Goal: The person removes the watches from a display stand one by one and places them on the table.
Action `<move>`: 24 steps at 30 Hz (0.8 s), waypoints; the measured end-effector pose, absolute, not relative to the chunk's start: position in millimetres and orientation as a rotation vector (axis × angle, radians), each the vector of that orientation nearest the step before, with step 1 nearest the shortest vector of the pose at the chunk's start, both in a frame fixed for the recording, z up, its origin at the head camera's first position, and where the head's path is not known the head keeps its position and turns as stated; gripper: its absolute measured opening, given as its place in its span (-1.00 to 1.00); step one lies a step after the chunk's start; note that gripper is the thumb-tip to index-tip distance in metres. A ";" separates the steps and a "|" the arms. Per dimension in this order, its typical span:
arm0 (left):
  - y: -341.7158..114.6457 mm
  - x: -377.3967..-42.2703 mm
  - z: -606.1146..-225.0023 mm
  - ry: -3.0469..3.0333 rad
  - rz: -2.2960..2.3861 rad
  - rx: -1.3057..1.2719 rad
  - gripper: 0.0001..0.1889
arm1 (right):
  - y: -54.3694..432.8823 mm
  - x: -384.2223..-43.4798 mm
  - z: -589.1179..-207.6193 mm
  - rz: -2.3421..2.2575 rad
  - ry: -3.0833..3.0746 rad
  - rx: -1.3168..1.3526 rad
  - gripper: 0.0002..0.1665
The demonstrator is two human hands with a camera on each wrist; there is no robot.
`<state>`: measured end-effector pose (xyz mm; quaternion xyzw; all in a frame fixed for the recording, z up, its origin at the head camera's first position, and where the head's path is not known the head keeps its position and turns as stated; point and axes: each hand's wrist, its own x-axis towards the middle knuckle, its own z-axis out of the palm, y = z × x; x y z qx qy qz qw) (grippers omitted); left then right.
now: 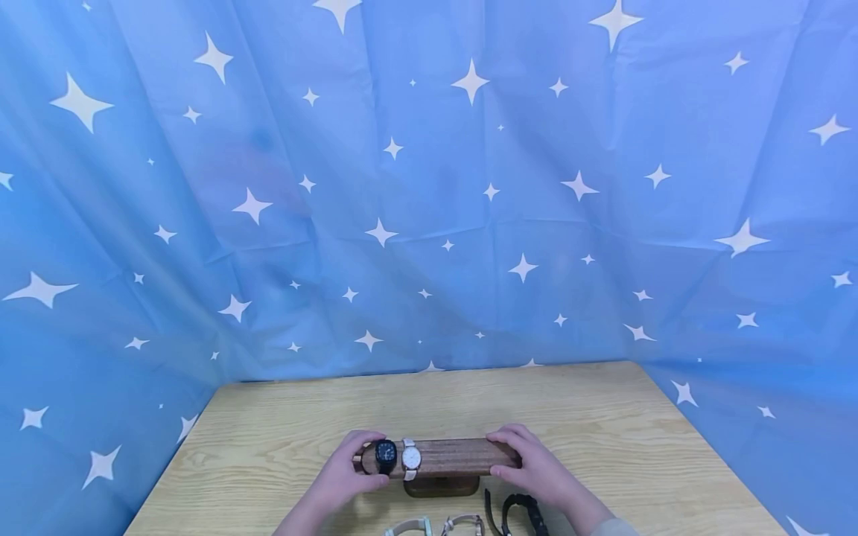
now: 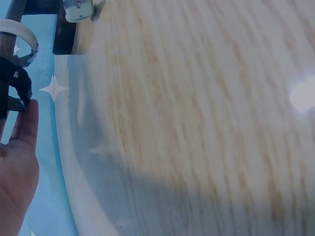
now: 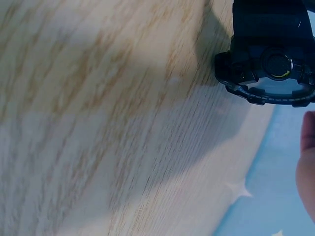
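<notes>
A dark wooden watch stand lies crosswise before me, its bar above a rounded base. My left hand grips the bar's left end, thumb on the near side and fingers on the far side. Opposite it, my right hand holds the right end in the same way. Two watches circle the bar near my left hand: a black one, then a white-strapped one. In the left wrist view, fingertips of the left hand reach up beside the black watch.
On the near side of the stand are a mint-strapped watch, a pale-strapped watch and a chunky black watch below my right hand. They stand on a wooden table, backed by a blue star-patterned cloth.
</notes>
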<state>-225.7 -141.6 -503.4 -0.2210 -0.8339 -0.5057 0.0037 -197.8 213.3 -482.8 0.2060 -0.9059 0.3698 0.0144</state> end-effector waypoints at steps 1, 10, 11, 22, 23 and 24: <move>-142.0 -225.3 -503.6 -2.609 -1.584 -0.686 -0.35 | 213.3 -197.8 -483.0 1.149 -2.822 0.641 -0.35; -149.0 -223.5 -507.4 -2.597 -1.558 -0.645 -0.36 | 214.5 -198.1 -484.4 1.157 -2.831 0.621 -0.37; -149.9 -223.8 -508.2 -2.588 -1.575 -0.641 -0.36 | 214.6 -198.3 -484.4 1.159 -2.833 0.621 -0.37; -165.7 -218.9 -507.7 -2.520 -1.734 -0.621 -0.35 | 214.1 -198.8 -483.6 1.180 -2.846 0.615 -0.38; -167.5 -218.3 -507.6 -2.523 -1.731 -0.622 -0.35 | 214.0 -198.8 -483.4 1.183 -2.848 0.613 -0.38; -169.1 -217.7 -507.8 -2.527 -1.732 -0.620 -0.36 | 213.8 -198.8 -483.2 1.183 -2.850 0.612 -0.38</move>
